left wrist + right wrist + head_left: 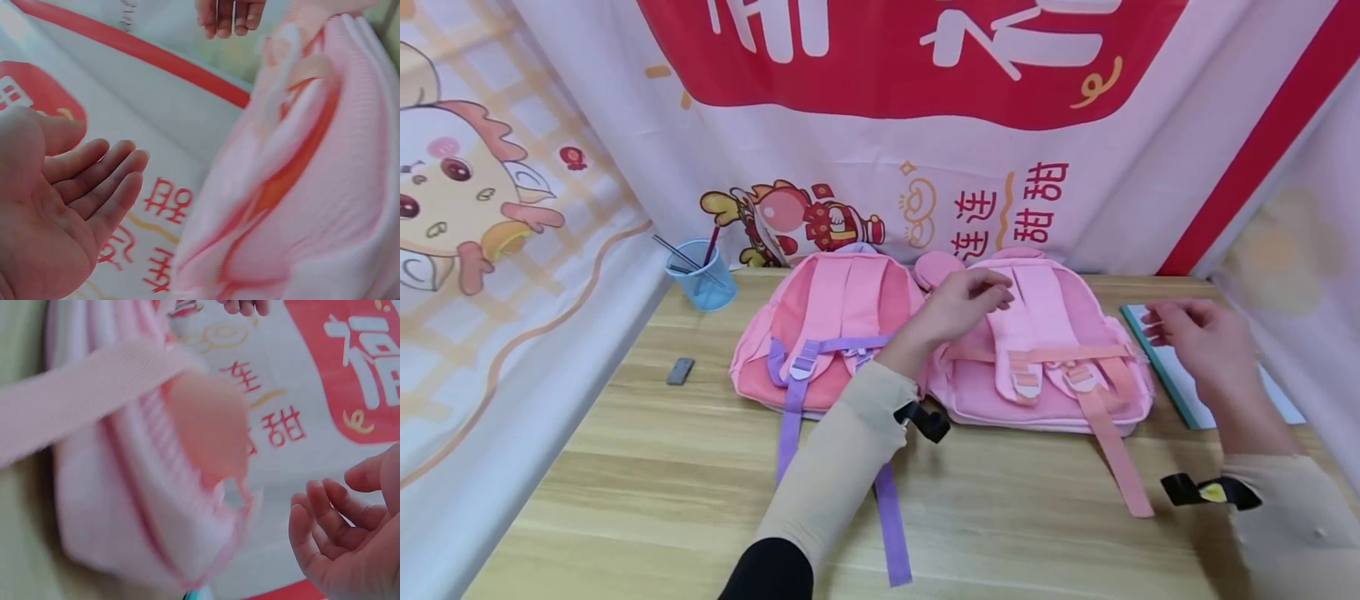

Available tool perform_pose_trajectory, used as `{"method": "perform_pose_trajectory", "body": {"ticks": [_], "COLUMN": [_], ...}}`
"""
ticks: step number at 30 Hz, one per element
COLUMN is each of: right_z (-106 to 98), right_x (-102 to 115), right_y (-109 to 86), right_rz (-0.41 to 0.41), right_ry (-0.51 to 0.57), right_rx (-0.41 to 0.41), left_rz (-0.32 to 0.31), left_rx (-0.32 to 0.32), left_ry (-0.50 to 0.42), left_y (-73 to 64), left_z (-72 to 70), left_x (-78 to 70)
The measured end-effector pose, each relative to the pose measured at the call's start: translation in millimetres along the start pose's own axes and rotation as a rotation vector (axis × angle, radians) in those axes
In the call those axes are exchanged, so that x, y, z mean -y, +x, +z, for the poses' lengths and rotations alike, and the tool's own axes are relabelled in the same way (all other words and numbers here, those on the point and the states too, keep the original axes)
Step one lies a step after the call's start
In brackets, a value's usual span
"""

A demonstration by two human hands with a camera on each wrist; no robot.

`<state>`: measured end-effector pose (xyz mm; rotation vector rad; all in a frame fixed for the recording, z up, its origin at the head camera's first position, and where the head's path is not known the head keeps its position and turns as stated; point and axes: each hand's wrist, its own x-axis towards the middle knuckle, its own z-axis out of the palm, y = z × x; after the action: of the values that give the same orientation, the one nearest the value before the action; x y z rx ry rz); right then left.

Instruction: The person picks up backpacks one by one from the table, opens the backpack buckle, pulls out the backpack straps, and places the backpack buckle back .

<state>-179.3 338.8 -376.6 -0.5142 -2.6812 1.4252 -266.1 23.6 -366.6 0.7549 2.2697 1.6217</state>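
Observation:
Two pink backpacks lie side by side on the table with their shoulder straps facing up. The left backpack [760,367] has purple webbing, and its loose strap ends trail toward the near edge. Peach webbing marks the right backpack [1067,308]. My left hand [966,304] hovers over the right backpack's upper left part, fingers loosely bent and holding nothing; its palm shows in the left wrist view. My right hand [1206,342] is in the air to the right of that backpack, above a notebook [1180,387], also with relaxed fingers and nothing in them.
A blue mesh pen cup [707,287] with pens stands at the back left of the wooden table [625,500]. A small grey block [681,371] lies in front of it. A round pink pouch [936,268] sits between the backpack tops. Printed cloth [850,142] hangs behind.

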Motion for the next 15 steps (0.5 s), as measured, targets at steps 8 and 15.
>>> {"method": "perform_pose_trajectory", "body": {"ticks": [8,15], "right_z": [13.0,24.0], "right_x": [33.6,60.2], "right_y": [-5.5,-9.7], "right_rz": [-0.082,-0.279], "right_ry": [-0.002,-0.118], "right_rx": [-0.02,0.052], "left_rz": [0.065,0.053], "left_rx": [-0.173,-0.255], "left_ry": [0.121,0.349], "left_y": [-24.2,-48.0], "left_z": [-32.5,-57.7], "left_x": [-10.8,-7.3]}}
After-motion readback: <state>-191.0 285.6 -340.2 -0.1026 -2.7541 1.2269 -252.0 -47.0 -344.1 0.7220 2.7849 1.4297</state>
